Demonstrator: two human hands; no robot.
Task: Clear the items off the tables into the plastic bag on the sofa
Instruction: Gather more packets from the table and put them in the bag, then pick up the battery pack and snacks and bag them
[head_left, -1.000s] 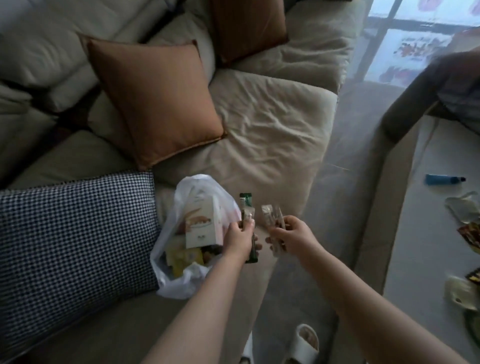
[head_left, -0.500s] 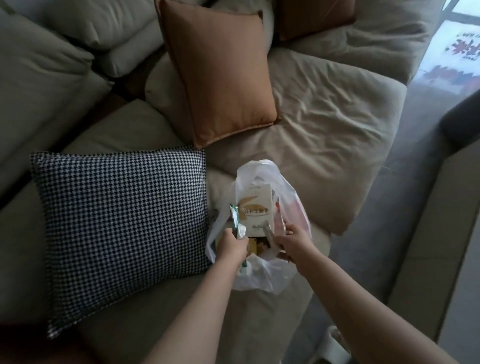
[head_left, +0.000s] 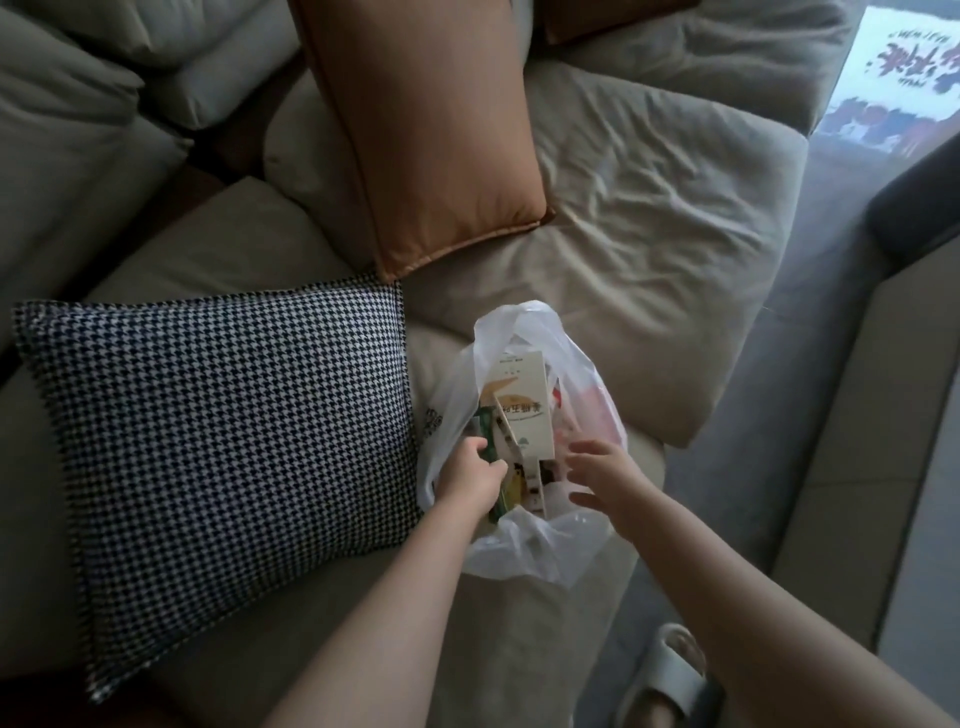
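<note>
Plastic bag (head_left: 524, 551) on sofa (head_left: 649, 218) seat, mouth open, one cream box (head_left: 522, 410) upright inside. Left hand (head_left: 470, 475) gripping one green packet (head_left: 500, 486) at bag mouth. Right hand (head_left: 605, 475) released, fingers spread, holding nothing. Two cushions: one houndstooth cushion (head_left: 218, 436), one orange cushion (head_left: 426, 130).

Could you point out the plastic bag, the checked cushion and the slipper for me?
plastic bag (head_left: 535, 558): head view, on its crumpled near rim.
checked cushion (head_left: 218, 431): head view, on the middle of its face.
slipper (head_left: 670, 680): head view, on the strap over the foot.
</note>
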